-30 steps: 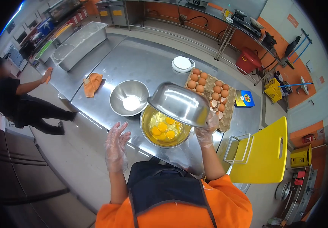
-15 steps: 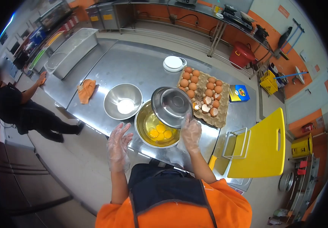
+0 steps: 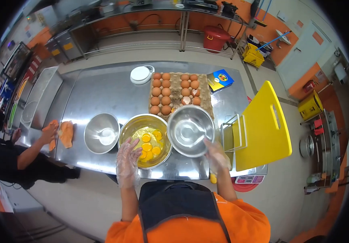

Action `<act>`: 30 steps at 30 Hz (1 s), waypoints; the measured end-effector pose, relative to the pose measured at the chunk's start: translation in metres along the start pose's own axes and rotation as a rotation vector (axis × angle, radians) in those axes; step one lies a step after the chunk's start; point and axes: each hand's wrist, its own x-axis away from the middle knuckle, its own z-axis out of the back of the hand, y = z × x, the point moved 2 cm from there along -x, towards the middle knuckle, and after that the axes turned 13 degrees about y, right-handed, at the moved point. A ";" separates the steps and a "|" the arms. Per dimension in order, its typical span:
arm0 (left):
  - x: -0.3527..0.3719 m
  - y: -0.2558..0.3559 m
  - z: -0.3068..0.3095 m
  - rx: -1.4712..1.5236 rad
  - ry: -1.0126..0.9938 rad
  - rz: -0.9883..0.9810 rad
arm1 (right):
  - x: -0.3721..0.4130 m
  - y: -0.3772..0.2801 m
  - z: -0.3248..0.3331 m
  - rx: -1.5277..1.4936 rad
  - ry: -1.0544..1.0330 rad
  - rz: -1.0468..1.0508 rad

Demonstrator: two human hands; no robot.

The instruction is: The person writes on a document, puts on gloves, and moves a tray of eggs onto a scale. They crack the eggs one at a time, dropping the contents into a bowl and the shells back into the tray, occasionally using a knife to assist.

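Note:
Cracked eggs with several yolks lie in a large steel bowl (image 3: 165, 153) near the table's front edge. My left hand (image 3: 128, 163), in a clear plastic glove, is at that bowl's front left rim, fingers spread and holding nothing. My gloved right hand (image 3: 217, 157) grips the rim of a smaller steel bowl (image 3: 190, 131), whose inside faces me and looks empty. This bowl overlaps the front of the egg tray (image 3: 176, 87), which carries brown eggs (image 3: 165, 92) and some broken shells (image 3: 186, 100). Another steel bowl (image 3: 101, 133) stands to the left.
A yellow cutting board (image 3: 259, 137) stands upright beside a wire rack (image 3: 239, 133) on the right. Behind are a white round device (image 3: 141, 75) and a blue box (image 3: 220, 79). At the left, a co-worker (image 3: 8, 158) touches an orange cloth (image 3: 53, 133); another cloth (image 3: 66, 134) lies beside it.
The held bowl has moved off the egg bowl to the right, and its inside now shows. The view has turned and shifted. The co-worker's hand has come to a cloth.

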 end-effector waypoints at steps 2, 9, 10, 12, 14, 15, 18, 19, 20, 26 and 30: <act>-0.002 -0.004 -0.010 -0.030 -0.029 -0.020 | -0.018 0.037 0.040 0.061 -0.019 0.020; -0.015 -0.011 -0.034 -0.105 -0.137 -0.030 | -0.024 0.012 0.042 1.068 0.132 0.518; -0.018 -0.011 -0.034 -0.080 -0.130 -0.021 | -0.012 -0.018 0.034 1.166 0.211 0.539; -0.024 -0.011 -0.034 -0.052 -0.127 -0.021 | -0.004 -0.075 0.012 1.198 0.315 0.554; -0.029 -0.011 -0.032 -0.047 -0.128 -0.010 | -0.031 -0.115 -0.014 1.051 0.369 0.571; -0.031 -0.012 -0.031 -0.036 -0.118 -0.010 | -0.058 -0.128 -0.028 0.968 0.398 0.598; -0.034 -0.009 -0.031 -0.045 -0.067 -0.004 | -0.159 -0.145 -0.079 0.869 0.433 0.881; -0.036 -0.008 -0.030 -0.030 -0.042 0.013 | -0.180 -0.151 -0.098 0.837 0.421 0.905; -0.038 -0.008 -0.030 -0.016 -0.023 0.000 | -0.189 -0.158 -0.114 0.806 0.407 0.926; -0.047 -0.012 -0.035 -0.062 -0.050 -0.059 | -0.175 -0.165 -0.160 0.552 0.327 0.605; -0.045 -0.023 -0.056 -0.032 -0.099 0.043 | -0.260 -0.143 -0.152 1.174 0.332 0.849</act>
